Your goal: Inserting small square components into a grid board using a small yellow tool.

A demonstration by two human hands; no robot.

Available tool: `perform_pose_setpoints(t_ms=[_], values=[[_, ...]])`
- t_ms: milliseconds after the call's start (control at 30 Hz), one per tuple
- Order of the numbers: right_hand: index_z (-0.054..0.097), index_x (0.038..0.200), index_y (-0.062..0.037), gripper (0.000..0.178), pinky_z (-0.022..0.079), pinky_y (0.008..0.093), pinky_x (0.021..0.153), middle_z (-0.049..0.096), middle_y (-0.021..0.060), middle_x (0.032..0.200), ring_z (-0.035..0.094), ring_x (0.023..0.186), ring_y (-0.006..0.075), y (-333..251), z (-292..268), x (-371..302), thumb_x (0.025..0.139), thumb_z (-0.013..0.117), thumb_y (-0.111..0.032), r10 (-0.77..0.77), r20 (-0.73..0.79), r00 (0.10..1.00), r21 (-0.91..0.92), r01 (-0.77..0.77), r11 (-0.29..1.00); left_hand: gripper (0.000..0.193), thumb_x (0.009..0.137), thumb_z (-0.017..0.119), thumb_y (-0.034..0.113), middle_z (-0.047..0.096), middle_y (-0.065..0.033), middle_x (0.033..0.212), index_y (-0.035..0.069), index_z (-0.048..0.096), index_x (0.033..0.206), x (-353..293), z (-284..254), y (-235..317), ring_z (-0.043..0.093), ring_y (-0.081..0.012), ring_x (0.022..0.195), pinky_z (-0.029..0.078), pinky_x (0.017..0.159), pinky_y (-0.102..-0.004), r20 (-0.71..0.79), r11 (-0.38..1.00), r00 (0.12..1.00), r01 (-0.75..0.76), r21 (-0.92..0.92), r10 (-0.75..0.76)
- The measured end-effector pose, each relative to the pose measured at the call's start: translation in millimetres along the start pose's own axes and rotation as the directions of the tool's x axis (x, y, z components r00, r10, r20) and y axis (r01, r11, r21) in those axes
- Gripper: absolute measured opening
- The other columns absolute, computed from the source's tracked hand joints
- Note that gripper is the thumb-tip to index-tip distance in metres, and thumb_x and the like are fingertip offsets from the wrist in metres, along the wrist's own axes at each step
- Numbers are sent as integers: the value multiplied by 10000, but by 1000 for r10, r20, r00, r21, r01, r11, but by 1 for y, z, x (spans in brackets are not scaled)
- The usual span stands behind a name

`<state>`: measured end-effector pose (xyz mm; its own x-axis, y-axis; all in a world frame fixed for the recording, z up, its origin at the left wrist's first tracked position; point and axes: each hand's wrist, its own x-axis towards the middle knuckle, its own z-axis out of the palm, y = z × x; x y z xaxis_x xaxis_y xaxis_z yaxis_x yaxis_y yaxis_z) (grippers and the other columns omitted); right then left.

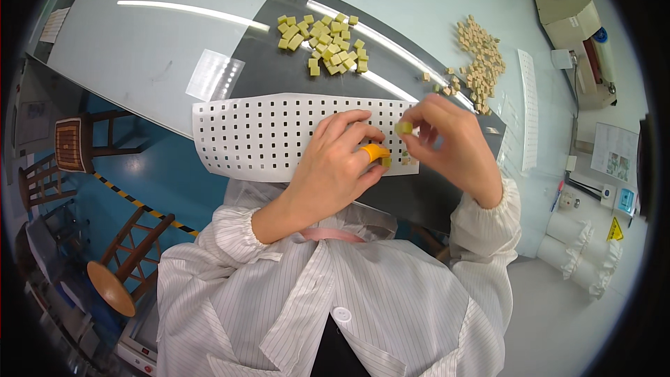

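A white sheet with rows of small square holes lies before me, its right end at the dark table edge. My left hand rests on the sheet, an orange band around one finger. Its thumb and banded finger close on a small yellow-green cube near the sheet's right end. Above that end, my right hand pinches another yellow-green cube between thumb and fingers. A few small light wooden pieces sit at the sheet's lower right, beside the left fingertips.
Several yellow-green cubes lie loose on the dark board beyond the sheet. A pile of small tan wooden cubes spreads at the far right. A translucent sheet lies at left, another perforated strip at right. Wooden stools stand left below.
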<state>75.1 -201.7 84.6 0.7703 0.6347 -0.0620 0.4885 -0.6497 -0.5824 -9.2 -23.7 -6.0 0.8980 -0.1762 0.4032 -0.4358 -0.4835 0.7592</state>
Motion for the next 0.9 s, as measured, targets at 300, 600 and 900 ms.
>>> perform_pose_setpoints(t_ms=[300,600,900], values=[[648,954,-43,257,540,321,634,622,74,867,654,713,236,2,25,-38,729,756,16,-75,57,996,-66,78,995,240,661,798,64,672,-32,1073,33,733,889,1,1,0,558,-298,1202,426,1003,-455,3,999,1000,22,32,-22],[631,979,-67,303,527,340,603,604,62,881,652,739,243,-1,29,-41,710,764,-28,-111,46,993,-214,118,970,249,648,800,61,674,-29,1067,32,730,885,2,0,2,558,-300,1198,434,984,-449,9,999,999,34,41,-35],[636,1032,-55,322,516,308,609,616,59,916,634,713,213,-7,17,-47,747,783,-22,-22,-51,998,-174,13,985,323,638,836,104,672,-35,1076,49,745,943,4,-1,3,558,-310,1197,436,996,-444,14,998,999,52,26,-53]])
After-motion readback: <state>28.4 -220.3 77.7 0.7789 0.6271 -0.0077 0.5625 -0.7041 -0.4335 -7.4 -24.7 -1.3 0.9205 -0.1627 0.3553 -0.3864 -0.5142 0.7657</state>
